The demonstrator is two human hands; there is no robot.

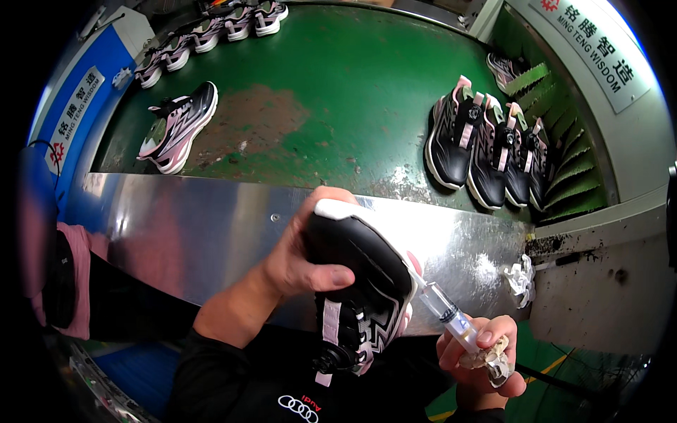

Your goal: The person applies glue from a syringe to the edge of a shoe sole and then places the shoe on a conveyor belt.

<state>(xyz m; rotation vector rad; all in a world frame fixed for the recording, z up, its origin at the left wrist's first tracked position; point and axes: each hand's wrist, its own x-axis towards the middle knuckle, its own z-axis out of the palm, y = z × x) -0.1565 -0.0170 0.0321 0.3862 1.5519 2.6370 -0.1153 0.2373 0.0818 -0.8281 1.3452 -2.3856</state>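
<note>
"Where is the shoe [361,257]?"
"Just below centre, toward six o'clock; the left hand [302,255] grasps it."
"And the right hand [471,375]?"
"Between four and five o'clock, gripping a syringe [440,303] and a crumpled wad [496,362]."
"Where does the syringe point?"
"Toward ten o'clock, at the shoe's edge; contact cannot be told."

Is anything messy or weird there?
Yes: a blotchy brown patch beside the lone black-and-pink sneaker mars the flat green work surface, perhaps worn or stained. A crumpled white scrap, like used tissue, sits at the right end of the shiny metal ledge, looking like litter.
</note>
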